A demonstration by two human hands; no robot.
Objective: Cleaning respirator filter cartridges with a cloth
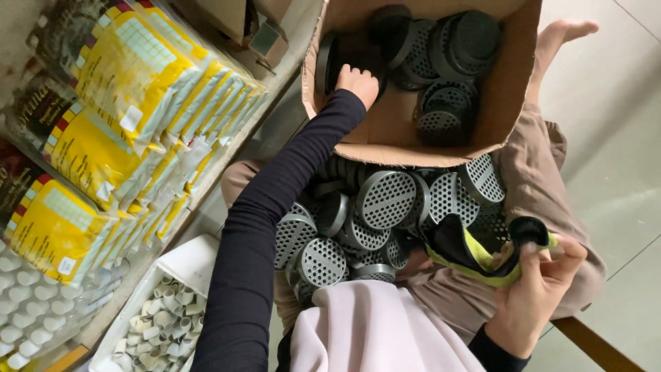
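Note:
My left hand (358, 83) reaches into a cardboard box (509, 89) and rests on a dark round perforated cap (329, 63) at the box's left side; whether the fingers grip it I cannot tell. More dark perforated caps (447, 55) lie in the box. In my lap sits a pile of grey round perforated caps (384, 200). My right hand (533, 293) pinches a black and yellow-green piece of fabric (468, 251) beside the pile.
Shelves at the left hold yellow packets (131, 76) standing in rows. A white tray (184, 265) of small white rings (162, 320) stands at the lower left. A bare foot (561, 34) rests past the box on the pale floor.

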